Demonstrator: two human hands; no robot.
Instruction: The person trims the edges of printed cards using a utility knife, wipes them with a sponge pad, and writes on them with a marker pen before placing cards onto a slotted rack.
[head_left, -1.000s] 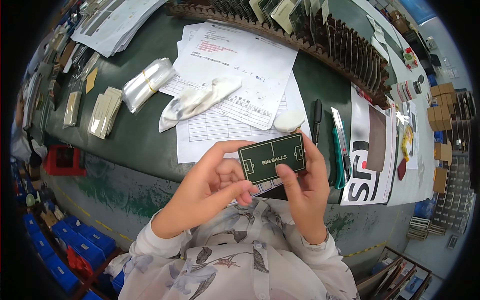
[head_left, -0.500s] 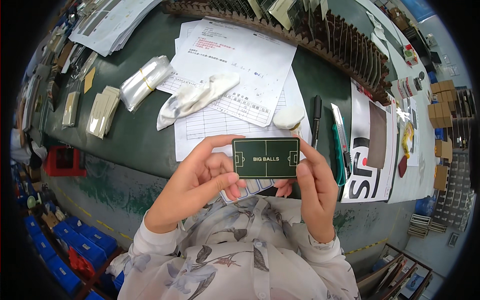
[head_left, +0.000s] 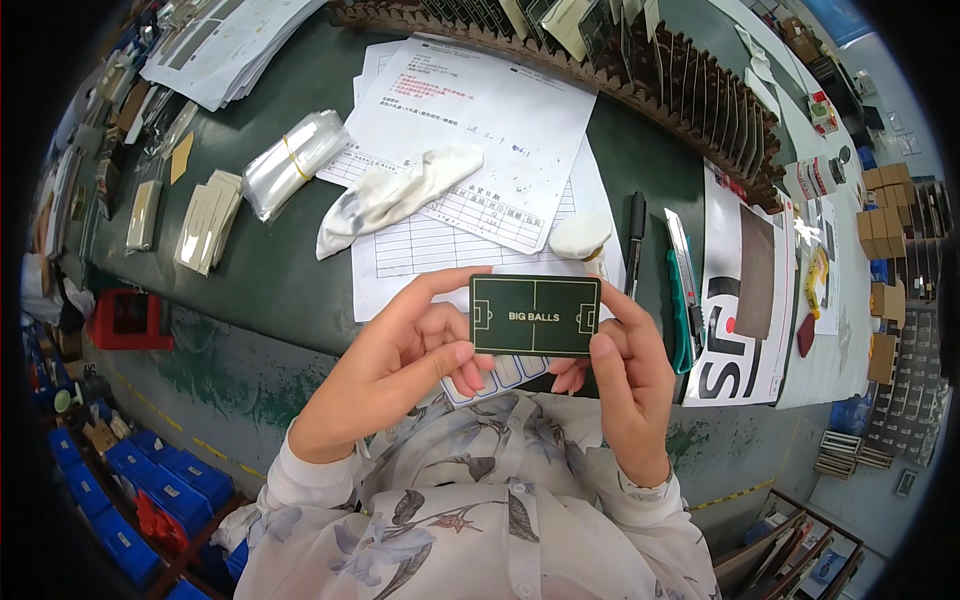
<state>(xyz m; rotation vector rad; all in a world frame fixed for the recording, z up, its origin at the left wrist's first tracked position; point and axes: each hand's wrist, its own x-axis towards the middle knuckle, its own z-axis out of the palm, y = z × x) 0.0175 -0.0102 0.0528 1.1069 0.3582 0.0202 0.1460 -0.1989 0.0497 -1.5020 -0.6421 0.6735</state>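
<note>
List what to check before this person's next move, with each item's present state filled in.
1. Left hand gripping the card's left end: ok.
2. Right hand gripping its right end: ok.
3. Dark green card held roughly level, printed face to the camera: ok.
4. Card's underside free of marks: cannot tell, it faces away.
5. Papers on the table uncovered: not ok, a white cloth lies across them.
6. Utility knife blade retracted: cannot tell at this size.
</note>
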